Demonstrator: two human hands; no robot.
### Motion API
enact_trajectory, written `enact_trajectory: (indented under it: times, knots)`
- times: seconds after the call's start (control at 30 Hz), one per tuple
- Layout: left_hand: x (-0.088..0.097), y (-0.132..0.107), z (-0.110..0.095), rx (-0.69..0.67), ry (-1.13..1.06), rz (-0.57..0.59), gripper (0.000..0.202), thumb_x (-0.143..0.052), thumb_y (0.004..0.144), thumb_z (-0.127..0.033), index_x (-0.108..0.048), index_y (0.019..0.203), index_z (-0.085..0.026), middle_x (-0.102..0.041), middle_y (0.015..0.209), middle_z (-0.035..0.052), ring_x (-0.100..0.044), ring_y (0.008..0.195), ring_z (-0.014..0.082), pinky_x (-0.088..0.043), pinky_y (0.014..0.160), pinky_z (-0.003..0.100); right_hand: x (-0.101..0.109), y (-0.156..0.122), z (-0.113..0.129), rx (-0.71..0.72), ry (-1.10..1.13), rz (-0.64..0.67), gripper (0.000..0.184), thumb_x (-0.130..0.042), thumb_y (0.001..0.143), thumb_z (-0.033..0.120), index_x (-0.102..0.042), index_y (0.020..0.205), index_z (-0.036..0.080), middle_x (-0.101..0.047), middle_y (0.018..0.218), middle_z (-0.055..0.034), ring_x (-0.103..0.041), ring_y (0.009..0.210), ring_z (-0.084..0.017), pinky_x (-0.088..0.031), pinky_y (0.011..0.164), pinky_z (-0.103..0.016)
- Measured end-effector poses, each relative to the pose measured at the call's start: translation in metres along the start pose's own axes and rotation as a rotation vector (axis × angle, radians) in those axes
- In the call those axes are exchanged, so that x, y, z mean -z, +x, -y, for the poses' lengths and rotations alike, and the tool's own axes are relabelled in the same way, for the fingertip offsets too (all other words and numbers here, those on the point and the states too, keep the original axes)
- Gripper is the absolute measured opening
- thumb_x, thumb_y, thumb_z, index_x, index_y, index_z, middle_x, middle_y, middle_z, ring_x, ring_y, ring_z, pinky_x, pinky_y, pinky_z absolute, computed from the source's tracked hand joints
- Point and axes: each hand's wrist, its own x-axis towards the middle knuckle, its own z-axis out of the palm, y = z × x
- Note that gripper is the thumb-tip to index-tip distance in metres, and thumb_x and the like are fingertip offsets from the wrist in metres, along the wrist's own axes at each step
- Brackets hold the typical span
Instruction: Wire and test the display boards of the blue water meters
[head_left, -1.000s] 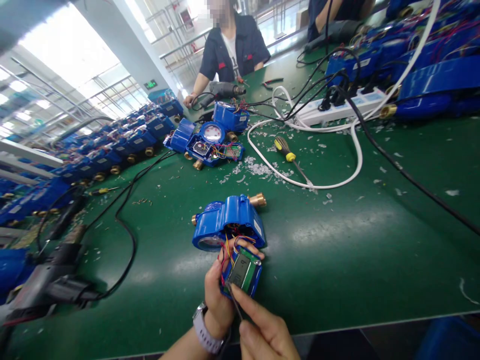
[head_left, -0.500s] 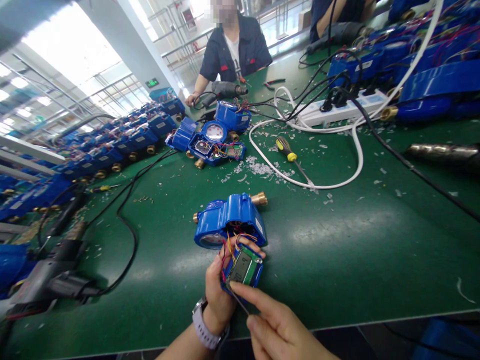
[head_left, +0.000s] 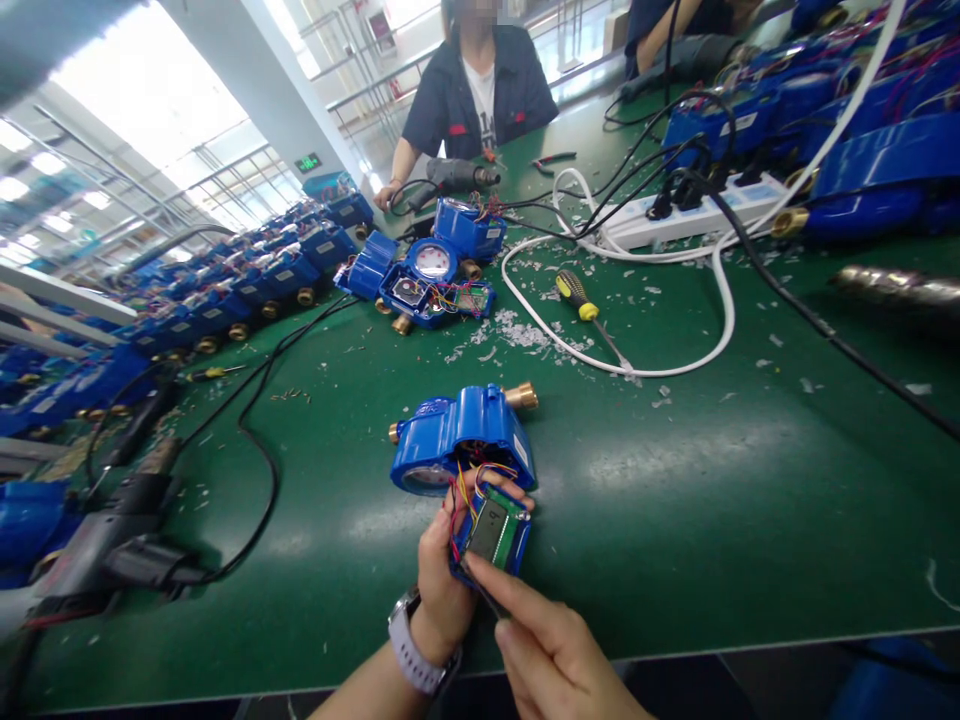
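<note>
My left hand [head_left: 444, 575], with a watch on its wrist, is closed around a blue-framed circuit board with an LCD display [head_left: 489, 532]. A few dark characters show on the screen. Red, yellow and dark wires run from this board into the open housing of a blue water meter [head_left: 461, 430], which lies just beyond on the table. My right hand [head_left: 559, 645] pinches a thin metal tool [head_left: 486, 593], its exact kind unclear. The index finger reaches forward to the lower left corner of the board, where the tool's tip is hidden.
Behind lies another opened meter [head_left: 431, 265]. A yellow-black screwdriver [head_left: 576, 295] rests inside a loop of white cable [head_left: 724, 330], near a power strip [head_left: 697, 215]. Heat guns [head_left: 112, 545] and rows of meters [head_left: 247, 280] stand left. A co-worker [head_left: 480, 90] sits opposite.
The display shows fewer characters; those on its lower left are gone. Both hands and the board stay nearly in place, with a slight shift of the whole view.
</note>
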Motion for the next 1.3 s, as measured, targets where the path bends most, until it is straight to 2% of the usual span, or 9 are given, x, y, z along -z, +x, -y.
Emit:
enact_trajectory:
  times: [0.1, 0.23, 0.33, 0.4, 0.47, 0.53, 0.77, 1.1, 1.3]
  knots:
    - [0.000, 0.000, 0.001, 0.002, -0.037, 0.010, 0.038, -0.049, 0.091, -0.045, -0.067, 0.103, -0.014, -0.071, 0.095, 0.0096, -0.067, 0.088, 0.0262, -0.054, 0.086, 0.040, -0.005, -0.003, -0.012, -0.015, 0.211, -0.008, 0.067, -0.054, 0.090, 0.062, -0.048, 0.142, 0.020, -0.024, 0.041, 0.0131, -0.017, 0.032, -0.005, -0.024, 0.035, -0.015]
    - [-0.004, 0.000, 0.001, 0.000, -0.052, -0.023, 0.037, -0.050, 0.089, -0.045, -0.067, 0.102, -0.014, -0.070, 0.095, 0.0100, -0.068, 0.087, 0.0274, -0.055, 0.086, 0.042, -0.010, -0.008, -0.010, -0.032, 0.390, -0.056, 0.053, -0.066, 0.087, 0.054, -0.056, 0.134, 0.030, -0.024, 0.044, 0.0123, -0.017, 0.038, -0.004, -0.026, 0.041, -0.016]
    - [-0.002, -0.002, 0.003, -0.006, -0.026, -0.031, 0.043, -0.050, 0.090, -0.051, -0.066, 0.103, -0.014, -0.069, 0.095, 0.0104, -0.066, 0.090, 0.0287, -0.053, 0.090, 0.044, -0.011, -0.010, -0.005, 0.009, 0.404, -0.078, 0.043, -0.067, 0.088, 0.051, -0.061, 0.128, 0.036, -0.025, 0.045, 0.0112, -0.017, 0.039, -0.004, -0.025, 0.042, -0.016]
    - [0.002, -0.005, 0.005, -0.022, -0.004, 0.003, 0.057, -0.048, 0.088, -0.065, -0.065, 0.111, -0.016, -0.068, 0.102, 0.0119, -0.065, 0.096, 0.0300, -0.050, 0.095, 0.045, -0.011, -0.010, -0.001, 0.018, 0.393, -0.094, 0.043, -0.067, 0.088, 0.051, -0.060, 0.128, 0.037, -0.026, 0.046, 0.0107, -0.018, 0.039, -0.004, -0.026, 0.042, -0.016]
    - [0.007, -0.008, 0.007, -0.051, 0.050, 0.053, 0.073, -0.052, 0.079, -0.076, -0.059, 0.124, -0.018, -0.065, 0.111, 0.0136, -0.063, 0.102, 0.0313, -0.047, 0.099, 0.045, -0.010, -0.010, 0.003, 0.019, 0.390, -0.102, 0.044, -0.067, 0.088, 0.050, -0.060, 0.129, 0.036, -0.026, 0.046, 0.0107, -0.019, 0.038, -0.005, -0.028, 0.042, -0.017]
    - [0.011, -0.008, 0.009, -0.070, 0.117, 0.106, 0.082, -0.061, 0.071, -0.076, -0.053, 0.131, -0.021, -0.062, 0.117, 0.0144, -0.061, 0.106, 0.0320, -0.046, 0.100, 0.045, -0.009, -0.011, 0.007, 0.010, 0.391, -0.104, 0.044, -0.067, 0.088, 0.048, -0.060, 0.130, 0.034, -0.025, 0.047, 0.0110, -0.019, 0.038, -0.005, -0.029, 0.042, -0.017]
    - [0.015, 0.001, 0.021, -0.146, 0.041, 0.213, 0.076, -0.066, 0.071, -0.071, -0.053, 0.131, -0.026, -0.059, 0.116, 0.0107, -0.060, 0.105, 0.0294, -0.046, 0.100, 0.045, -0.007, -0.014, 0.015, -0.083, 0.533, -0.065, 0.049, -0.071, 0.085, 0.045, -0.061, 0.130, 0.030, -0.023, 0.046, 0.0116, -0.014, 0.040, -0.005, -0.026, 0.044, -0.017]
    - [0.009, -0.003, 0.016, -0.086, 0.048, 0.151, 0.078, -0.065, 0.068, -0.075, -0.055, 0.127, -0.025, -0.061, 0.113, 0.0123, -0.063, 0.102, 0.0330, -0.047, 0.098, 0.051, -0.007, -0.015, 0.016, -0.120, 0.557, -0.052, 0.053, -0.072, 0.082, 0.048, -0.061, 0.130, 0.028, -0.024, 0.045, 0.0115, -0.014, 0.040, -0.006, -0.026, 0.045, -0.019]
    - [0.009, -0.004, 0.015, -0.076, 0.022, 0.191, 0.077, -0.062, 0.070, -0.075, -0.053, 0.130, -0.028, -0.060, 0.117, 0.0113, -0.062, 0.105, 0.0342, -0.047, 0.100, 0.051, -0.008, -0.016, 0.012, -0.107, 0.553, -0.089, 0.051, -0.074, 0.080, 0.049, -0.064, 0.126, 0.028, -0.025, 0.046, 0.0106, -0.014, 0.041, -0.006, -0.026, 0.046, -0.020]
